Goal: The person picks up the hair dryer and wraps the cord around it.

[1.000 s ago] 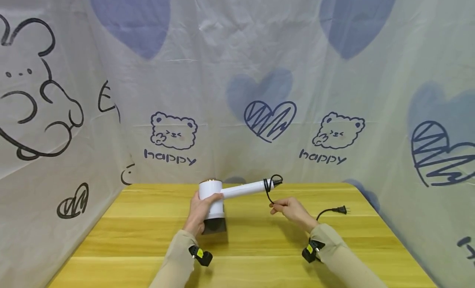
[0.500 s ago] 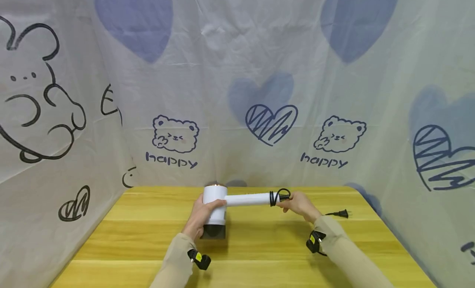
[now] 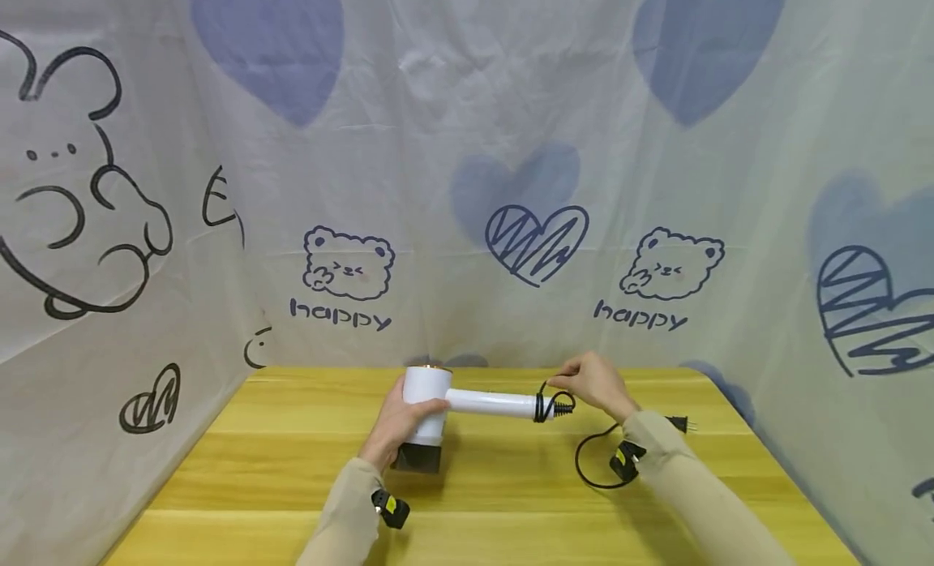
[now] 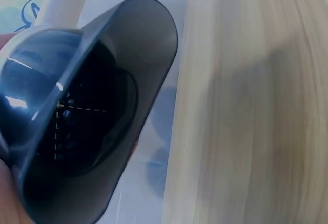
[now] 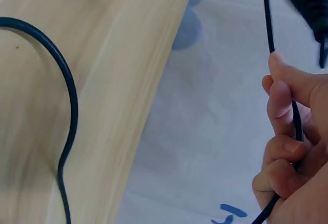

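Observation:
A white hair dryer [image 3: 496,403] with a dark nozzle [image 4: 148,34] is held above the table, its handle pointing right. My left hand [image 3: 397,420] grips the dryer's barrel, thumb across its near side. Black cord [image 5: 70,85] is wound round the end of the handle, by the ribbed strain relief [image 5: 310,3]. My right hand [image 3: 594,385], just above and right of the handle end, pinches the cord between thumb and fingers; in the right wrist view the cord runs on through the curled fingers. The loose length loops down to a two-pin plug [image 3: 679,423] near the right forearm.
A yellow wood-grain table [image 3: 292,452] lies beneath both hands. Behind it and on both sides hang pale curtains [image 3: 438,79] printed with hearts and bears. Each wrist wears a small black camera [image 3: 390,508].
My right hand has carried the cord from below the handle, past its end, to above it. The dryer has levelled and shifted slightly right and nearer. A cord loop now shows by the right wrist.

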Motion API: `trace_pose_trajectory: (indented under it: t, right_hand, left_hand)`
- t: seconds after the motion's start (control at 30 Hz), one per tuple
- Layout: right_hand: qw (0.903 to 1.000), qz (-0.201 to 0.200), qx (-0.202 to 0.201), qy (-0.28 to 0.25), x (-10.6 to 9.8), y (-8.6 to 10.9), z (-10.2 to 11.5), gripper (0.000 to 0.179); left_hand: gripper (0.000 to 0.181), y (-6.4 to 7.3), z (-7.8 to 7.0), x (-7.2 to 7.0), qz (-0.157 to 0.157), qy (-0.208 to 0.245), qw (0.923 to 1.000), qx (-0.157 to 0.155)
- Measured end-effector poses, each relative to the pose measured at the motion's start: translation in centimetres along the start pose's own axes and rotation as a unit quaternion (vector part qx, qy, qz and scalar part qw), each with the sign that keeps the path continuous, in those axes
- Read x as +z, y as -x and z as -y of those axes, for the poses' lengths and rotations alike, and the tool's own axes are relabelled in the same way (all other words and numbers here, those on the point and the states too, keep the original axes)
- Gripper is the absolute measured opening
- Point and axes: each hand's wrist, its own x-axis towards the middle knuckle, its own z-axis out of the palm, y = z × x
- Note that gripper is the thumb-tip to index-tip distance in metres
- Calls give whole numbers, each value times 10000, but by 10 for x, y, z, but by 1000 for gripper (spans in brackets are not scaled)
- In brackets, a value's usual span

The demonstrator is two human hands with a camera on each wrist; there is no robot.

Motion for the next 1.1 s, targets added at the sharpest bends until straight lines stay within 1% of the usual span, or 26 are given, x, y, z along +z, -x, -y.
trace_pose_trajectory:
  t: [0.1, 0.23, 0.4, 0.47, 0.6, 0.77, 0.83, 0.97, 1.1]
  right_hand:
    - [9999, -56, -136, 35, -2, 0, 7, 16]
    - [9997, -101, -231, 25, -8, 4, 13, 14]
    - [9996, -109, -270, -36, -9, 10, 21, 14]
    - [9993, -143, -351, -15, -7, 12, 23, 13]
    - [9981, -274, -551, 100, -2, 16, 27, 12]
    - [9965, -329, -737, 235, 2, 20, 32, 12]
    - [9961, -316, -786, 231, 3, 21, 34, 13]
    - [9955, -297, -890, 90, 6, 24, 35, 14]
    - [9934, -266, -1106, 124, 12, 28, 35, 16]
  left_hand:
    - [77, 0, 0, -2, -15, -159, 9998, 106]
    - [78, 0, -2, 2, -114, -442, 9987, 236]
    - [79, 1, -6, 4, -278, -919, 9942, 485]
    - [81, 2, -6, 5, -327, -1078, 9922, 529]
    - [84, 3, -6, 7, -557, -1357, 9881, 462]
    - [86, 5, -9, 8, -886, -1749, 9796, 436]
    - [86, 5, -10, 9, -1010, -1809, 9774, 413]
    - [84, 7, -11, 10, -1297, -1680, 9768, 289]
    - [83, 8, -8, 9, -1525, -1540, 9760, 192]
